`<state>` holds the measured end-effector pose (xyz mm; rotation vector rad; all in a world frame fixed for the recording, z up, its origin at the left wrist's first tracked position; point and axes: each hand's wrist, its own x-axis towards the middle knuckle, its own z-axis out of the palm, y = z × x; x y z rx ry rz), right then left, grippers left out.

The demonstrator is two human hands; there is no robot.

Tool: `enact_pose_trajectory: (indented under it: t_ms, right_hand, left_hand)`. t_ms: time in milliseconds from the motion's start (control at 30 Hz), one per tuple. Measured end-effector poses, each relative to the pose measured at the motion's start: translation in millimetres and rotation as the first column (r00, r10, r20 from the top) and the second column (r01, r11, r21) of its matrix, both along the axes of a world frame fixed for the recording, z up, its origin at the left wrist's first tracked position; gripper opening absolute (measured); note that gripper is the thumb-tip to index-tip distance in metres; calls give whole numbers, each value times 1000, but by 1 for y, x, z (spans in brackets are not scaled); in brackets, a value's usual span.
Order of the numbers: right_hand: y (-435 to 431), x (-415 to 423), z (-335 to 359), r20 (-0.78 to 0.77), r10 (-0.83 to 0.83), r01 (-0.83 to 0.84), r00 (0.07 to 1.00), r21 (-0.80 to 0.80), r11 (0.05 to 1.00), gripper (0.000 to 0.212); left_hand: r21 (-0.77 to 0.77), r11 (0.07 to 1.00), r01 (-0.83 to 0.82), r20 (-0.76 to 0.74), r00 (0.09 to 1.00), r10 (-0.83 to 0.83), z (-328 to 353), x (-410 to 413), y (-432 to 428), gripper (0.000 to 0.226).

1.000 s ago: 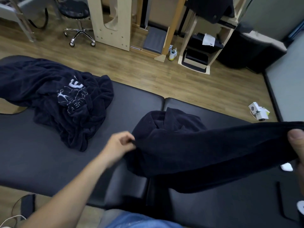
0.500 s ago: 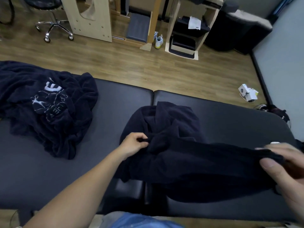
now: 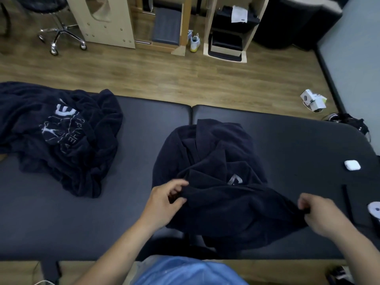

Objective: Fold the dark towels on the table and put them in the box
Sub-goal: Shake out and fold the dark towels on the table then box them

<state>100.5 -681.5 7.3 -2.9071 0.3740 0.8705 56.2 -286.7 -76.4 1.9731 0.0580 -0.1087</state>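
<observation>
A dark navy towel (image 3: 218, 165) lies bunched on the middle of the black padded table (image 3: 133, 140), with a small pale logo showing. My left hand (image 3: 164, 200) pinches its near edge on the left side. My right hand (image 3: 320, 212) grips the same edge further right, so the cloth stretches between both hands just above the table's front. A second dark towel (image 3: 61, 136) with pale lettering is heaped at the table's left end. No box is in view.
A small white case (image 3: 352, 165) and a white round object (image 3: 374, 209) lie at the table's right end. Beyond the table are wood flooring, a wheeled stool (image 3: 59, 36), wooden shelving (image 3: 228, 31), shoes (image 3: 194, 41) and a white carton (image 3: 313, 100).
My hands have come closer together and lower, bringing the stretched towel edge down toward the table. My right hand moved left into view. The camera tilted down.
</observation>
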Motion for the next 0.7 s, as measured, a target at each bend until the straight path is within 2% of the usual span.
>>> enact_pose_trajectory:
  t_ms: [67, 100, 167, 233, 267, 333, 367, 433, 500, 533, 600, 633, 700]
  right_hand:
    - [17, 4, -12, -102, 57, -61, 993, -36, 998, 29]
    - [31, 7, -18, -64, 109, -109, 992, 5, 994, 25]
    - [70, 13, -28, 152, 199, -223, 968, 162, 961, 23]
    - [120, 14, -36, 337, 239, -357, 911, 350, 866, 21]
    - [143, 13, -42, 368, 254, -403, 894, 419, 814, 18]
    - [178, 13, -56, 304, 314, -430, 899, 486, 761, 21]
    - [190, 13, -64, 207, 378, -431, 902, 467, 772, 32]
    - [200, 14, -76, -5, 511, -480, 859, 336, 810, 65]
    - [202, 13, -83, -65, 601, -581, 797, 190, 791, 81]
    - [202, 11, -87, -35, 624, -615, 781, 137, 777, 76]
    - [202, 8, -93, 80, 625, -630, 777, 114, 768, 53]
    - [201, 7, -94, 148, 580, -598, 801, 152, 787, 43]
    - [199, 6, -90, 311, 354, -445, 882, 301, 844, 31]
  left_hand:
    - [20, 998, 53, 137, 989, -55, 5, -10, -1, 23]
    - [21, 997, 74, 174, 982, -77, 7, -16, -1, 20]
    - [22, 994, 109, 206, 972, -111, 10, -28, -2, 16]
    - [28, 990, 139, 217, 966, -142, 13, -40, -4, 14]
    - [34, 988, 150, 221, 963, -154, 15, -46, -6, 15]
    - [56, 982, 179, 230, 955, -187, 24, -53, -9, 17]
    - [62, 978, 199, 233, 950, -208, 28, -56, -10, 18]
    - [70, 967, 247, 231, 939, -256, 37, -64, -12, 20]
    - [58, 961, 269, 203, 940, -276, 43, -73, -12, 22]
    - [45, 963, 265, 189, 944, -269, 45, -77, -12, 22]
    - [22, 973, 229, 181, 957, -229, 46, -82, -11, 22]
    - [15, 979, 203, 182, 962, -202, 46, -83, -10, 22]
    - [-2, 990, 143, 194, 971, -140, 47, -81, -8, 21]
